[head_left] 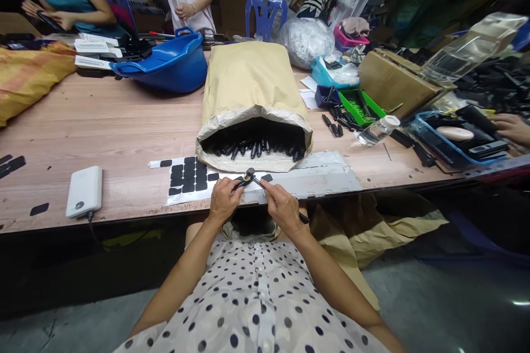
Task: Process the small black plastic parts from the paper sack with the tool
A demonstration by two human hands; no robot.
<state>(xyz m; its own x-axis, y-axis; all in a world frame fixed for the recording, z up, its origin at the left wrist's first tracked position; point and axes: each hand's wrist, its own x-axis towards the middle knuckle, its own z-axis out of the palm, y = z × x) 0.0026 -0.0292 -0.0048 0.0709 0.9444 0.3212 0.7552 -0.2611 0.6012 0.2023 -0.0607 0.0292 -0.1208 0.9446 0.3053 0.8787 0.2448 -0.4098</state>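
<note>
My left hand (223, 198) is closed around a small black part with a round grey end (249, 174), held at the table's near edge. My right hand (281, 207) pinches a thin dark tool (304, 218) whose tip meets that part. Just beyond my hands lies a white sheet (298, 176) carrying rows of black adhesive pads (189, 174). Behind it a brown paper sack (252, 88) lies on its side, its open mouth full of several black pen-like parts (256, 148).
A white power bank (84, 191) with a cable sits at the left. A blue basin (165, 63), green tray (361, 106), plastic bottle (377, 130), cardboard box (393, 83) and blue tray (455, 140) crowd the wooden table (107, 121). Other people work at the far side and right.
</note>
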